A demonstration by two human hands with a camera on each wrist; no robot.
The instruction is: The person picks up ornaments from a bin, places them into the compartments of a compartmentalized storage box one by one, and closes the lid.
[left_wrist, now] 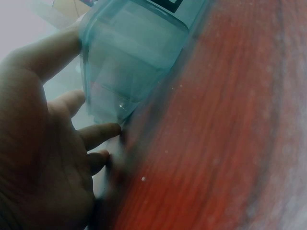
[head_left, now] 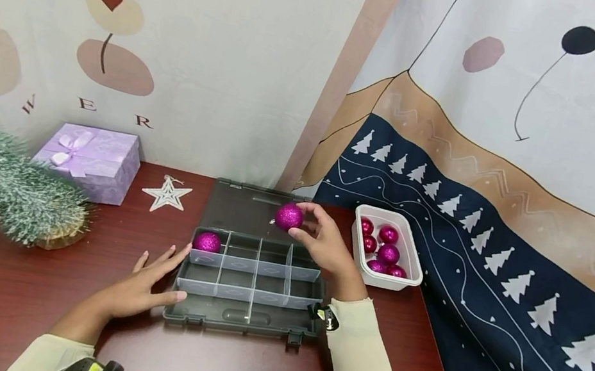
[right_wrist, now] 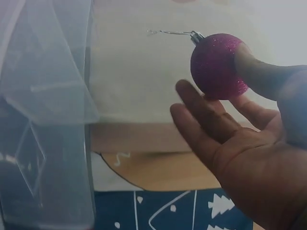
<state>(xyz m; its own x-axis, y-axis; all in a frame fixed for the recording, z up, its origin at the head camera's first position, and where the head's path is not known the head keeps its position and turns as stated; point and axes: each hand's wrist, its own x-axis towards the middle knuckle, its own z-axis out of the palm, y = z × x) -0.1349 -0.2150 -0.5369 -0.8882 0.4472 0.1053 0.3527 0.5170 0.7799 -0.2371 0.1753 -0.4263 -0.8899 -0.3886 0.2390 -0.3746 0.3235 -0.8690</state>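
Note:
My right hand (head_left: pixel 328 243) pinches a glittery magenta Christmas ball (head_left: pixel 289 217) between thumb and fingers, above the grey plastic divider box (head_left: pixel 207 313). In the right wrist view, the silver cap and wire loop of the held ball (right_wrist: pixel 218 67) point away from the hand. The box lies with its lid (head_left: pixel 239 214) folded back. Another magenta ball (head_left: pixel 207 242) sits in its back left compartment. My left hand (head_left: pixel 135 293) rests at the box's left side, with fairly straight fingers touching the edge.
Right of the box stands a white tub (head_left: pixel 390 282) holding several shiny and glittery balls (head_left: pixel 388 253). Behind on the left are a white star ornament (head_left: pixel 166 194), a lilac gift box (head_left: pixel 102 161) and a frosted small tree (head_left: pixel 2 171). A wall hanging (head_left: pixel 439 247) borders the table's right edge.

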